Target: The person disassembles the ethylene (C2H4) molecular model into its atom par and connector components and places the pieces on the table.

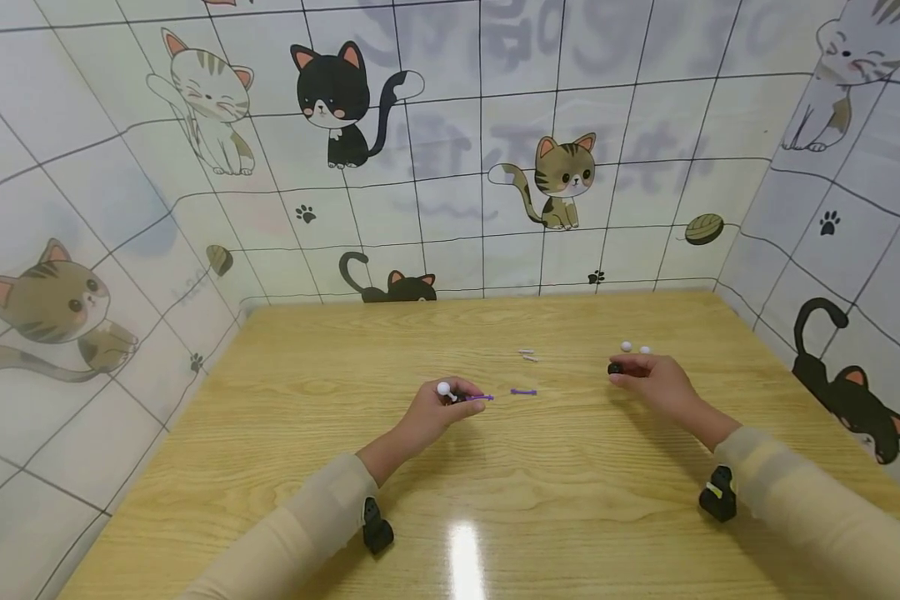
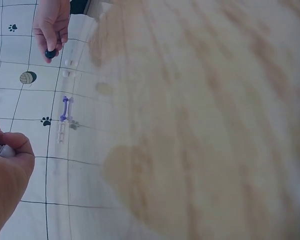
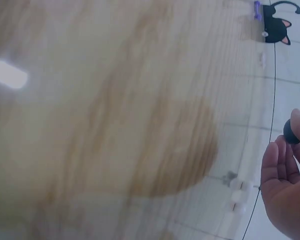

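My left hand (image 1: 429,415) grips a small joined model over the table. A white ball (image 1: 444,388) on a short white rod sticks up from it, and a purple rod (image 1: 482,397) points right past the fingertips. Something dark between the fingers is mostly hidden. My right hand (image 1: 662,385), farther right, pinches a black ball (image 1: 614,368) between thumb and fingers; the right wrist view also shows this black ball (image 3: 290,132). On the table between the hands lies a loose purple rod (image 1: 523,392).
Behind the purple rod lie small white rods (image 1: 527,355). Two white balls, one at the left (image 1: 626,346) and one at the right (image 1: 645,351), rest just behind my right hand. Cat-printed walls (image 1: 450,192) enclose the back and sides of the wooden table (image 1: 570,500).
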Available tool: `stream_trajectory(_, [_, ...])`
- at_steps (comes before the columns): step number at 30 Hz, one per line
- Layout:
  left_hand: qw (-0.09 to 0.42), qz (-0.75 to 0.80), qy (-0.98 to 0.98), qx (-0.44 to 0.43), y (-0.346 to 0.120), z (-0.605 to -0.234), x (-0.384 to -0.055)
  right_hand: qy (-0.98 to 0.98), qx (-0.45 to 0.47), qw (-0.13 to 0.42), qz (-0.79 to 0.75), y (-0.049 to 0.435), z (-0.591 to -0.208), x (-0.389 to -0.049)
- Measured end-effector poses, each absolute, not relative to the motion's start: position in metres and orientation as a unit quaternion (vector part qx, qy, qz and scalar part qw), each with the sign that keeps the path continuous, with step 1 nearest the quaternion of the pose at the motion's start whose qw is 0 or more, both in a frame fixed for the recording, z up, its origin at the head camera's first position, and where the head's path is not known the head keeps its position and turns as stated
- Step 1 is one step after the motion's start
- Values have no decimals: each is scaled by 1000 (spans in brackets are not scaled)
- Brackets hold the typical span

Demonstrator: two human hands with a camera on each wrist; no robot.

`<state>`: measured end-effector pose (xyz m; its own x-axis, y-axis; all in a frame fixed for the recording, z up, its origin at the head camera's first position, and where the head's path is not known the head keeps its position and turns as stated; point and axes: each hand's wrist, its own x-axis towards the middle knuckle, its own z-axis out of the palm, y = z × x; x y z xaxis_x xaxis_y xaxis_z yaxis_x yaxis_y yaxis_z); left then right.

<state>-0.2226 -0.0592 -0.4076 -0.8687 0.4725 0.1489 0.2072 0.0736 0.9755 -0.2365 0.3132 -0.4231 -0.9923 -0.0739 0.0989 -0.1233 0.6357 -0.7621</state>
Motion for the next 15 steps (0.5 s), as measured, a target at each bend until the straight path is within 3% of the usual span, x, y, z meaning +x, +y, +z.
stream_trajectory(15, [110, 654, 715, 222, -59, -433, -239, -925, 7, 7, 380, 342, -429, -243])
